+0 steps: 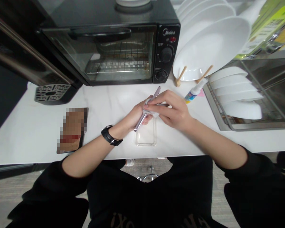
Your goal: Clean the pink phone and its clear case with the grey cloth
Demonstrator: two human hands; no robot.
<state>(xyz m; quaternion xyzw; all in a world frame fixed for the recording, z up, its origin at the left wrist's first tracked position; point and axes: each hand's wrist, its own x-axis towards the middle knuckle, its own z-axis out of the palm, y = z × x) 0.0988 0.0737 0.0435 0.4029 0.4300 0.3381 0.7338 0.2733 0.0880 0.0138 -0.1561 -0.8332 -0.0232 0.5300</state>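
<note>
Edge-on to the camera, a pale purple smartphone [140,123] is tilted in my left hand [136,114], whose fingers wrap round it from beneath. My right hand [177,109] pinches a white wipe or tissue [152,111] and presses it against the phone's edge and side. Most of the wipe is covered by my fingers. Below both hands a clear phone case [146,144] lies on the white counter, partly hidden by them. A small spray bottle [193,94] with a blue and yellow label stands right of my right hand.
A black toaster oven [166,68] stands behind the hands. White plates [213,47] lean in a rack at the back right, and bowls [242,109] sit in a metal drainer [219,122]. Left are a dark pixelated flat object [73,129] and a drip tray [52,93].
</note>
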